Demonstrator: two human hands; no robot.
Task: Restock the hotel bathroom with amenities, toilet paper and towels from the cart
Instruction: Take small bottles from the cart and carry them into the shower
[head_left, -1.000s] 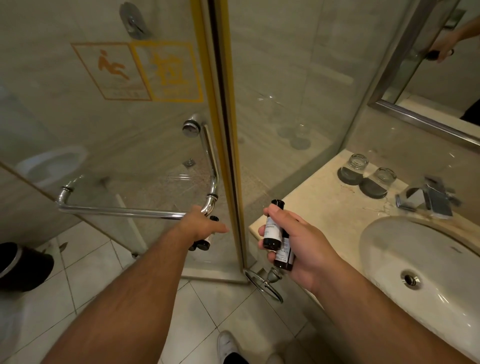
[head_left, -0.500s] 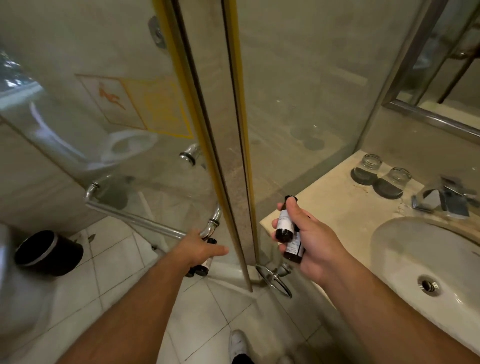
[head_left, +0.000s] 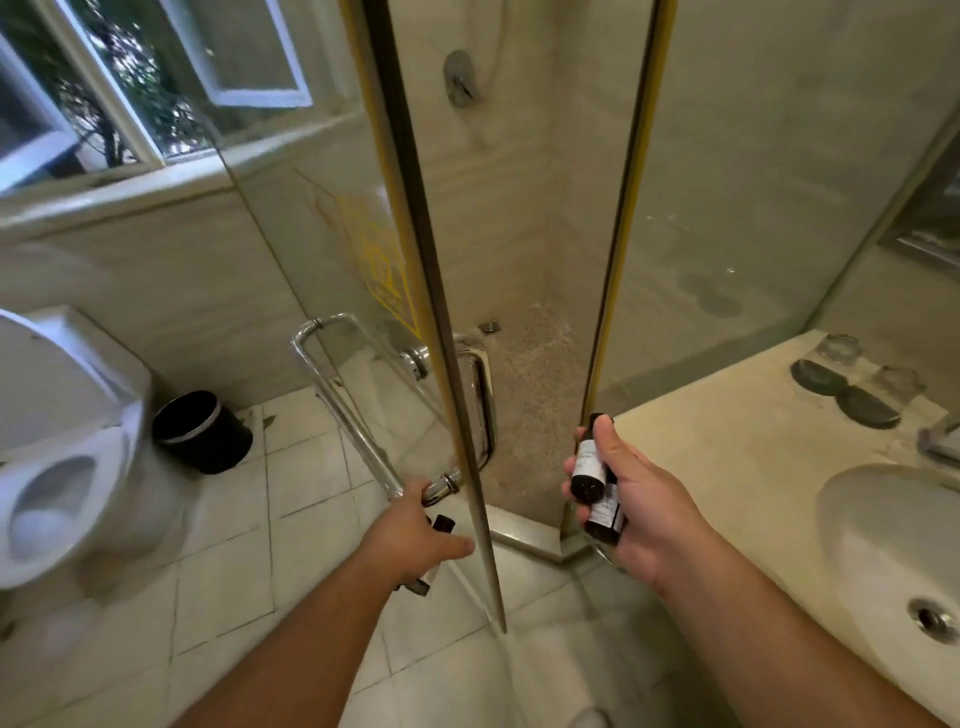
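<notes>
Left hand (head_left: 415, 538), lower centre: fingers curled round small dark bottles (head_left: 443, 523), number not discernible. The hand sits at the lower end of the chrome door handle (head_left: 439, 487). Right hand (head_left: 639, 512), right of centre: I grip two labelled bottles (head_left: 588, 467), held in the air just beside the tabletop (head_left: 727, 467) edge. Glass shower door (head_left: 363, 249) stands open, its free edge between my hands. Sink (head_left: 872, 545) lower right. Toilet (head_left: 67, 415) and black bin (head_left: 202, 431) at left.

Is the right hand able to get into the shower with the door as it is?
Probably yes: the left hand holds the door open by its handle, and the right hand, gripping bottles, is right at the gap beside the fixed panel.
</notes>
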